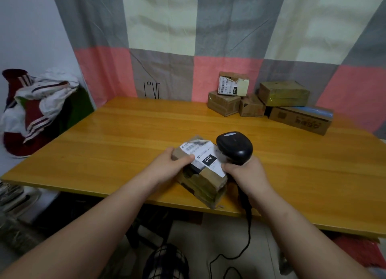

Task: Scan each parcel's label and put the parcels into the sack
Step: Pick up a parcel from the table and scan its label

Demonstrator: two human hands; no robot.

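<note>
A taped brown cardboard parcel (203, 181) lies at the front edge of the wooden table (117, 136), its white label (203, 157) marked "010" facing up. My left hand (169, 164) grips the parcel's left side with the thumb on the label. My right hand (244, 172) holds the handle of a black barcode scanner (235, 147), whose head sits just right of the label. Its cable (247, 232) hangs down below the table. No sack can be made out for certain.
Several more cardboard parcels (269, 103) are stacked at the table's back right against a checked curtain (198, 38). A heap of red and white clothing (35, 109) lies left of the table. A red woven fabric (361, 251) shows under the table's right front edge.
</note>
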